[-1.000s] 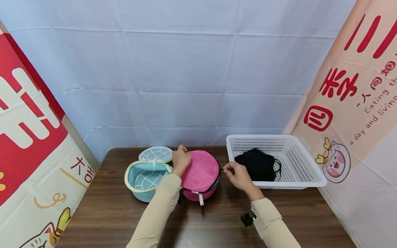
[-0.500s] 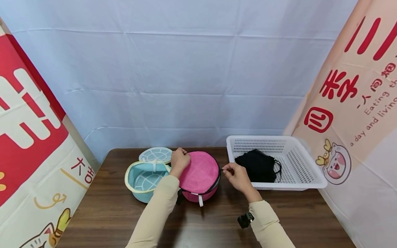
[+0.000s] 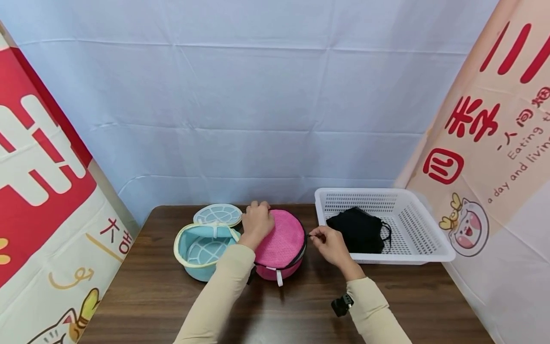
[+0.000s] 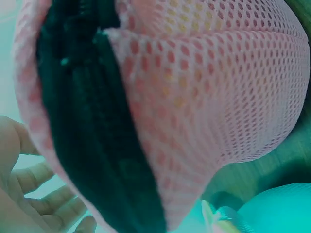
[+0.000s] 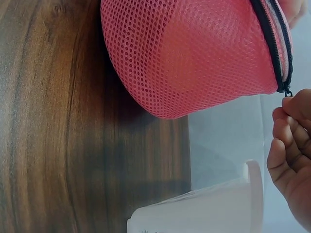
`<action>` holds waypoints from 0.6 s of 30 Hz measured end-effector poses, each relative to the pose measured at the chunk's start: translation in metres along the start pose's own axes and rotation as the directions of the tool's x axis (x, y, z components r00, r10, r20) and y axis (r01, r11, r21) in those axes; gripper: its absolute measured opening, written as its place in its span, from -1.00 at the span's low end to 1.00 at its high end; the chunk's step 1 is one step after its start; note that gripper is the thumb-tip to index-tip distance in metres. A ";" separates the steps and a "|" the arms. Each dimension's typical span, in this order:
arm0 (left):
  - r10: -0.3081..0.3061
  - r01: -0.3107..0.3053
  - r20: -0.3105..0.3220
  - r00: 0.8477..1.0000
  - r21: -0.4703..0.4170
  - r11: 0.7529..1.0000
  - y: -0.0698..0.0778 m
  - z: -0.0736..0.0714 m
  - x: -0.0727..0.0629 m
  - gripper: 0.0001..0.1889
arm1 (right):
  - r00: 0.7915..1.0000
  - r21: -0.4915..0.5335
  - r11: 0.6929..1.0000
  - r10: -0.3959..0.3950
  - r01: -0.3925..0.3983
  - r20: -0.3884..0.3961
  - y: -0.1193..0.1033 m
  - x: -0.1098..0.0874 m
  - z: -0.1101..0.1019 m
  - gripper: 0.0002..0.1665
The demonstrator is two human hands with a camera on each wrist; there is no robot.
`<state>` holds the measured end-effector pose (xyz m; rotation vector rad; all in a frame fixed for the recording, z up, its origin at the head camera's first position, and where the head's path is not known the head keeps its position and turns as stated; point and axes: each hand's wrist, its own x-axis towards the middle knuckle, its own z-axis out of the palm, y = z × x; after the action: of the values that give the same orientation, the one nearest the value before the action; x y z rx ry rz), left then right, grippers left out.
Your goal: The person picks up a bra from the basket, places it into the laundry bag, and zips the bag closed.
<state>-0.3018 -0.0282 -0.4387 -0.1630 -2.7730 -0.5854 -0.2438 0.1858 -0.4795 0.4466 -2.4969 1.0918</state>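
At far left, a red and white printed cloth [image 3: 34, 157] beside the dark brown wood-grain counter [image 3: 137, 296]. Next along, on that surface, a light-blue rounded container [image 3: 199, 273] with pale-yellow trim, mouth upward, and a light-blue oval panel [image 3: 217, 214] just behind. Then, reaching forward from a beige sleeve [image 3: 219, 296], the left hand [image 3: 258, 221] at the upper-left edge of a pink, drum-shaped mesh bag [image 3: 281, 239], back of the hand upward, with fingers loosely bent and slightly parted. Cannot tell whether gripping the mesh or only touching it. At the middle of the counter, the bag itself, with nearly round top face upward and no clear long axis, a black zipper [image 5: 269, 39] curving along the rim, and a white tab [image 3: 280, 278] at the front, pointing toward the wearer. At the bag's right edge, a small black zipper pull [image 5: 288, 91], pinched between thumb and forefinger of the right hand [image 3: 331, 243], with other fingers bent inward and forearm slanting in from lower right. Further right, a white perforated plastic basket [image 3: 404, 259], long side across the counter, with a black fabric item [image 3: 354, 231] inside, cord loop to the right.
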 end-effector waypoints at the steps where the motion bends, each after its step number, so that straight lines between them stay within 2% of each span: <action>1: 0.015 -0.015 0.007 1.000 0.018 1.000 0.002 0.000 0.000 -0.80 | 1.000 -0.001 1.000 -0.003 0.003 0.000 0.000 0.000 0.000 -0.84; 5: 0.098 -0.101 0.043 0.994 0.071 0.992 0.009 -0.001 0.002 -0.76 | 1.000 -0.001 1.000 -0.020 0.020 -0.009 0.002 0.003 0.000 -0.83; 8: 0.190 -0.196 0.072 0.979 0.095 0.976 0.012 -0.001 0.005 -0.74 | 0.999 -0.004 1.000 -0.030 0.030 -0.013 0.002 0.005 0.000 -0.83; 12: 0.299 -0.309 0.113 0.948 0.081 0.948 0.015 -0.001 0.007 -0.74 | 0.999 -0.015 0.999 -0.033 0.032 -0.010 0.002 0.006 0.000 -0.85; 18: 0.406 -0.420 0.189 0.894 0.041 0.907 0.018 0.002 0.011 -0.73 | 1.000 -0.012 1.000 -0.026 0.026 0.003 0.000 0.007 -0.001 -0.87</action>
<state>-0.3093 -0.0103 -0.4303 -0.8009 -2.7925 -0.3597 -0.2500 0.1856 -0.4760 0.4759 -2.4921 1.0671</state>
